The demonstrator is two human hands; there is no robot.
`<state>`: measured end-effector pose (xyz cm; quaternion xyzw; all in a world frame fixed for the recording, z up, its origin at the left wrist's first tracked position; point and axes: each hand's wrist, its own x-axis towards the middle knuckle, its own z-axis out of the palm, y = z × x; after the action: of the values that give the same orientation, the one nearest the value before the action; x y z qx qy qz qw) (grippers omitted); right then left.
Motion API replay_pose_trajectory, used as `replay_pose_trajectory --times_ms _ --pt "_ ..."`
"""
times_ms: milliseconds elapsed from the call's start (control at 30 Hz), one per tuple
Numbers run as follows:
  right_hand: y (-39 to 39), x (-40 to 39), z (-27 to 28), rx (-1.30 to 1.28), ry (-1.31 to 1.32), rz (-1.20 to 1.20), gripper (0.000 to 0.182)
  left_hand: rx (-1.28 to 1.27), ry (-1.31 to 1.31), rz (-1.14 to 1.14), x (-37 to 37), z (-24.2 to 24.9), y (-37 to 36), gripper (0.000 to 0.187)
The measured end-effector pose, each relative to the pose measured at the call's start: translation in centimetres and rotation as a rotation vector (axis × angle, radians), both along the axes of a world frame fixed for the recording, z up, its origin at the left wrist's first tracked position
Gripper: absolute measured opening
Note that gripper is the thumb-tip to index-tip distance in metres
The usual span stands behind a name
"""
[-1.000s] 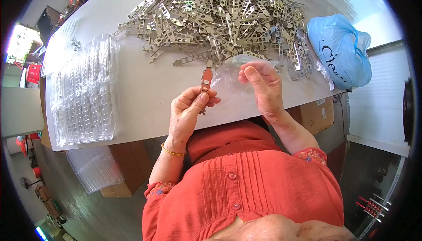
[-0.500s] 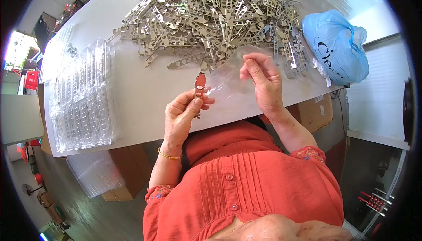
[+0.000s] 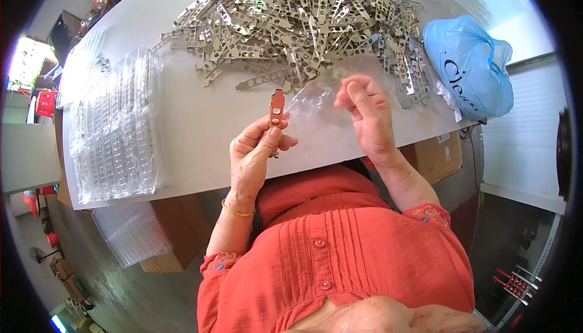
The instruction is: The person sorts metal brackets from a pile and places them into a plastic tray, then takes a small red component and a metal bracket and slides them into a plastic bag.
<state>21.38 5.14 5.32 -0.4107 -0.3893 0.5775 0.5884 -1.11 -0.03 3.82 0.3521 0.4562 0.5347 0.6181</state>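
Note:
My left hand (image 3: 254,151) pinches a slim metal bracket (image 3: 276,113) upright between thumb and fingers. Holes run along the bracket, and its face reflects red. Across from it, my right hand (image 3: 369,114) is raised over the table's near side, its fingers curled against the thumb and slightly blurred. Whether anything sits in that pinch cannot be made out. Between and behind the hands lies a clear plastic bag (image 3: 313,103), partly hidden by the right hand. A large heap of similar metal brackets (image 3: 291,23) spreads beyond both hands.
Clear plastic trays (image 3: 115,132) holding rows of metal pieces are stacked on the left of the white table (image 3: 200,151). At the right edge sits a blue plastic bag (image 3: 467,68). Cardboard boxes (image 3: 434,157) stand below, and more clear trays (image 3: 133,236) lie under the left side.
My right hand has shifted slightly and its fingers have curled a little. The left hand keeps the bracket in almost the same place. The whole view has shifted slightly.

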Motion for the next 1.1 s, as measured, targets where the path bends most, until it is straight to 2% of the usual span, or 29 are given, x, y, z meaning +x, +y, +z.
replay_pose_trajectory --times_ms 167,300,433,700,1100 --pt "-0.9 -1.4 -0.7 -0.079 -0.057 0.177 0.014 -0.011 0.059 -0.038 0.3 0.3 0.0 0.018" --pt "-0.5 -0.9 -1.0 -0.050 -0.103 0.138 0.012 0.019 -0.011 0.016 0.2 -0.1 -0.1 0.018" --pt "0.2 -0.1 -1.0 -0.030 -0.027 0.071 0.011 -0.020 -0.034 0.025 -0.4 0.0 0.0 0.019" --pt "1.1 1.0 -0.6 -0.090 0.066 0.043 0.010 -0.139 0.020 -0.164 -1.7 0.1 -1.3 0.020" --pt "0.9 0.4 -0.6 -0.042 -0.026 0.086 0.009 -0.181 -0.059 -0.188 -2.0 0.5 -2.2 0.017"
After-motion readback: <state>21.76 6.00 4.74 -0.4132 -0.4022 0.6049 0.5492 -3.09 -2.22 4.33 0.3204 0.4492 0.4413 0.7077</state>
